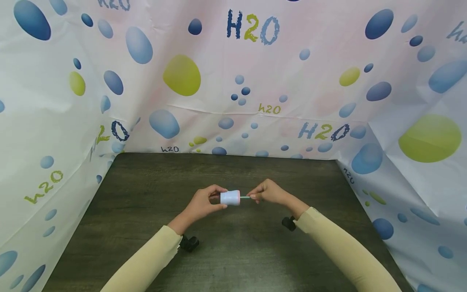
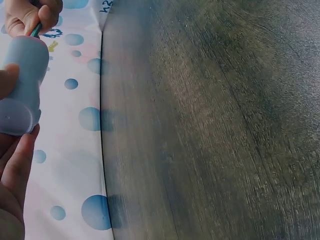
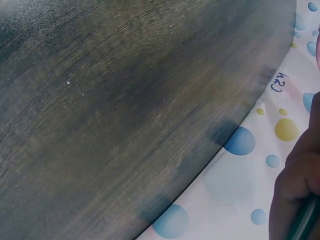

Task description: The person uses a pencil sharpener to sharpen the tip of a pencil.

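My left hand holds a light blue, waisted pencil sharpener with a pink rim, thumb and fingers on opposite sides of it. It lies sideways above the table, its pink end toward the right hand. Between the fingertips of my right hand is a thin green pencil, whose tip end enters the sharpener's pink end. In the left wrist view the sharpener tilts upward, with the pencil at its top. The right wrist view catches only part of the right hand and the dark green pencil.
Below the hands spreads a dark wood-grain table. A white sheet printed with blue and green drops hangs behind it and along both sides. Black wrist mounts show beneath the cream sleeves.
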Action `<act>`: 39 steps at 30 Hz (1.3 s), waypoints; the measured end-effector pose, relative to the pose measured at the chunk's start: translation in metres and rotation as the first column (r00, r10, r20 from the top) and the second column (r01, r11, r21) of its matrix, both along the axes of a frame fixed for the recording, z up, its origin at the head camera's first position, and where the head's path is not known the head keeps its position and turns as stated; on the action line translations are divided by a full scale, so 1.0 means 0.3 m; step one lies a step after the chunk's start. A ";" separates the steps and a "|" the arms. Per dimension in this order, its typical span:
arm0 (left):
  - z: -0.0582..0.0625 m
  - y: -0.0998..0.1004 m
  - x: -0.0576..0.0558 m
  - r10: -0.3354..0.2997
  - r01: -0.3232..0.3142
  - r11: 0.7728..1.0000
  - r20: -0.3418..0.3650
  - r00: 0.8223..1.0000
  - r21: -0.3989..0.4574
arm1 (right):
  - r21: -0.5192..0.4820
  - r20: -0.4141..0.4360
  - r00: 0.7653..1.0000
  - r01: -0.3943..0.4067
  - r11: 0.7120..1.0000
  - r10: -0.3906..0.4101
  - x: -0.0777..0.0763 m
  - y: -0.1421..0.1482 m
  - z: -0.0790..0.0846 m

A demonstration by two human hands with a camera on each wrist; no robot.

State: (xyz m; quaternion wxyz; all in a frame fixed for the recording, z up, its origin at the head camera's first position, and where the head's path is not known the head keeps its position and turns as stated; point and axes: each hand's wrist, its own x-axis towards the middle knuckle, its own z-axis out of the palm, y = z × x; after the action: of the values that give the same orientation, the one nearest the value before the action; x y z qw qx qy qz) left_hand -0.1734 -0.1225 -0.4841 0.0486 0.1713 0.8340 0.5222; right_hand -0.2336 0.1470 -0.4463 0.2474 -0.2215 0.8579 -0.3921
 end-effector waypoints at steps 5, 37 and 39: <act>0.002 -0.001 -0.006 -0.026 0.025 0.999 -0.048 0.998 -0.025 | 0.011 0.036 0.999 0.012 1.000 -0.012 -0.004 0.001 -0.003; 0.018 -0.036 -0.020 0.061 -0.064 0.997 -0.068 0.996 -0.035 | -0.045 0.045 0.999 -0.016 0.999 0.018 -0.009 0.089 -0.004; 0.016 -0.030 -0.019 0.057 -0.060 0.997 -0.065 0.996 -0.042 | -0.035 0.038 0.999 -0.020 0.999 0.021 -0.004 0.084 -0.002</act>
State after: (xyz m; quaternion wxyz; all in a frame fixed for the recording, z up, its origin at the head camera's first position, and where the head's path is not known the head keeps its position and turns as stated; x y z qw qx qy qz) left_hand -0.1792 -0.1315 -0.4794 0.0104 0.1623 0.8510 0.4994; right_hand -0.2350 0.1721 -0.4470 0.2640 -0.2272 0.8437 -0.4086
